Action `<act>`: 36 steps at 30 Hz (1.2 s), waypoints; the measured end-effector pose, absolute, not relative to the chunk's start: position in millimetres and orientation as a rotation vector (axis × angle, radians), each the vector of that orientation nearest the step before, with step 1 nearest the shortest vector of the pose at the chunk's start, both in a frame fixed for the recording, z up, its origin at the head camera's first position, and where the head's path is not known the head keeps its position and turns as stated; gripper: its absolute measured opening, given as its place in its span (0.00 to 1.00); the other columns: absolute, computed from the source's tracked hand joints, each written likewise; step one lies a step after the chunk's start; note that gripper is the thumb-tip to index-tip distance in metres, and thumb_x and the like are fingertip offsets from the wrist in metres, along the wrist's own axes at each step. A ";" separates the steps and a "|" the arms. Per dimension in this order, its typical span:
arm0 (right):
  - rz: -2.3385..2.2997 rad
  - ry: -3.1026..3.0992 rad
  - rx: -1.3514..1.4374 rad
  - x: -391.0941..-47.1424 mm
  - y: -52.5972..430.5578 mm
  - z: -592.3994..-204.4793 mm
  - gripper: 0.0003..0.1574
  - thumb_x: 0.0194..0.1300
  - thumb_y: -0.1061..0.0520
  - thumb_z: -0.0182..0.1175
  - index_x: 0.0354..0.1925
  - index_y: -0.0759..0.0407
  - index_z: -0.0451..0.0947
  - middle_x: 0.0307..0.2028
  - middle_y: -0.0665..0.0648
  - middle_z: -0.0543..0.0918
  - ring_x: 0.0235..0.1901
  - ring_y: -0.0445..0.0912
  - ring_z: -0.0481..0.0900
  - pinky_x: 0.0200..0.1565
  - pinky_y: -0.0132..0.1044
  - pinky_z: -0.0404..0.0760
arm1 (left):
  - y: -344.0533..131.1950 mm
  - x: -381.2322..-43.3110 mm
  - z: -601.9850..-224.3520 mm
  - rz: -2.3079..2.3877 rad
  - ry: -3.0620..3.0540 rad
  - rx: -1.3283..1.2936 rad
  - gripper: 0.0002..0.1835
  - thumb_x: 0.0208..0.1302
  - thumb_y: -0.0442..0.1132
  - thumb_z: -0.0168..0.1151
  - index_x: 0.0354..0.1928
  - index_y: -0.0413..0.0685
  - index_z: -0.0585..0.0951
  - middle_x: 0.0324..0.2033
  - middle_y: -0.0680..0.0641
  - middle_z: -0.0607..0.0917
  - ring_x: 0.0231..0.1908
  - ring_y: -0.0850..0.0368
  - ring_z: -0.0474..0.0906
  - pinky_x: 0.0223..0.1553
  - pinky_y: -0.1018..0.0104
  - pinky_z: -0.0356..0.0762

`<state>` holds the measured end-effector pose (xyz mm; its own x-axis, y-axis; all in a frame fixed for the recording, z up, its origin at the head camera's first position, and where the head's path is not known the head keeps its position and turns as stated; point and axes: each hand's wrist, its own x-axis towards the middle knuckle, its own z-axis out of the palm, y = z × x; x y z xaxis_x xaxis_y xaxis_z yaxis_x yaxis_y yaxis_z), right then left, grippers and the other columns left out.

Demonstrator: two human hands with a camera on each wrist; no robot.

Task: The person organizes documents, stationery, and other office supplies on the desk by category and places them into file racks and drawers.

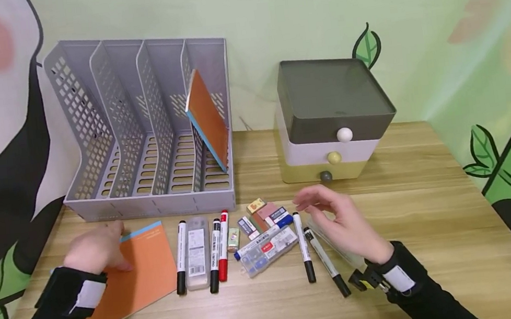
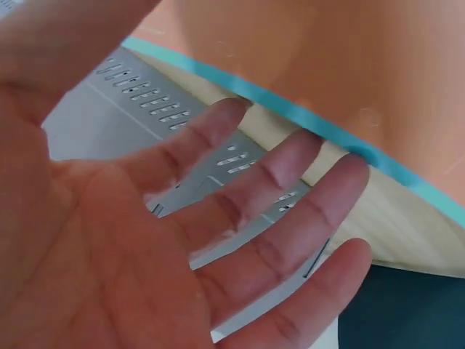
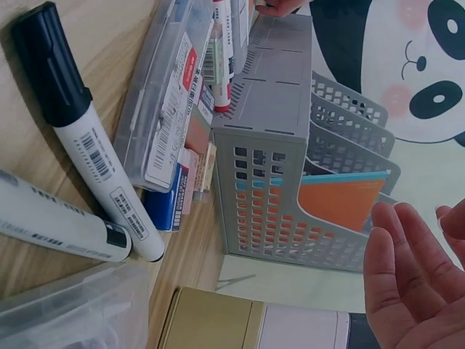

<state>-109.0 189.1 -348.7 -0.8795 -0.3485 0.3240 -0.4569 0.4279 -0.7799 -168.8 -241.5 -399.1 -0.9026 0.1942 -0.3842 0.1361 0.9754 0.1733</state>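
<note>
An orange notebook (image 1: 147,266) with a blue top strip lies at the left of the table. My left hand (image 1: 95,249) is over its upper left part, thumb above the cover. In the left wrist view, the extended fingers (image 2: 269,174) lie along the blue-edged side of the notebook (image 2: 341,65); whether they touch it is unclear. Above the markers at the right hovers my right hand (image 1: 338,218), loosely bent and holding nothing. Nearest to it are two black-capped markers (image 1: 304,248) and a clear plastic case, partly hidden beneath the hand.
Behind stands a grey file rack (image 1: 156,205); another orange notebook (image 1: 209,117) leans in its rightmost slot. A small drawer box (image 1: 333,90) stands right of it. Between the hands lie several markers (image 1: 223,245), erasers (image 1: 278,216) and clear plastic cases (image 1: 197,255).
</note>
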 end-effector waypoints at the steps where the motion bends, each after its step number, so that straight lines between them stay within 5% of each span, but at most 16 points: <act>1: 1.450 -2.557 0.729 -110.1 188.7 -348.7 0.15 0.61 0.77 0.50 0.46 0.70 0.73 0.42 0.61 0.82 0.41 0.55 0.80 0.44 0.50 0.80 | -243.1 -169.1 -400.3 0.200 2.723 0.243 0.41 0.29 0.50 0.80 0.44 0.32 0.71 0.37 0.30 0.78 0.35 0.39 0.74 0.33 0.43 0.75; 11: 1.473 -2.556 0.753 -114.2 185.3 -352.0 0.16 0.61 0.77 0.49 0.47 0.71 0.73 0.42 0.65 0.81 0.42 0.57 0.80 0.45 0.52 0.80 | -247.2 -183.3 -404.9 0.191 2.729 0.267 0.47 0.24 0.53 0.81 0.46 0.30 0.74 0.39 0.31 0.78 0.37 0.37 0.74 0.38 0.39 0.74; 18: 1.490 -2.543 0.791 -112.1 182.7 -352.6 0.16 0.60 0.78 0.49 0.46 0.72 0.73 0.41 0.66 0.81 0.41 0.57 0.80 0.44 0.51 0.80 | -249.1 -179.5 -405.3 0.170 2.700 0.205 0.42 0.21 0.55 0.81 0.39 0.33 0.76 0.29 0.39 0.78 0.30 0.43 0.72 0.33 0.45 0.74; 36: 1.483 -2.547 0.794 -116.0 186.9 -355.9 0.16 0.62 0.77 0.49 0.46 0.70 0.74 0.42 0.63 0.82 0.41 0.56 0.81 0.45 0.49 0.80 | -258.4 -162.0 -369.8 0.226 2.634 0.231 0.13 0.48 0.35 0.71 0.34 0.37 0.79 0.23 0.46 0.76 0.23 0.51 0.71 0.23 0.60 0.71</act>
<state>-116.0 186.9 -355.9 -0.8611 -0.3897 0.3266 -0.4763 0.3936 -0.7862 -162.0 -258.4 -369.8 -0.8692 0.2025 -0.4511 0.1227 0.9721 0.2000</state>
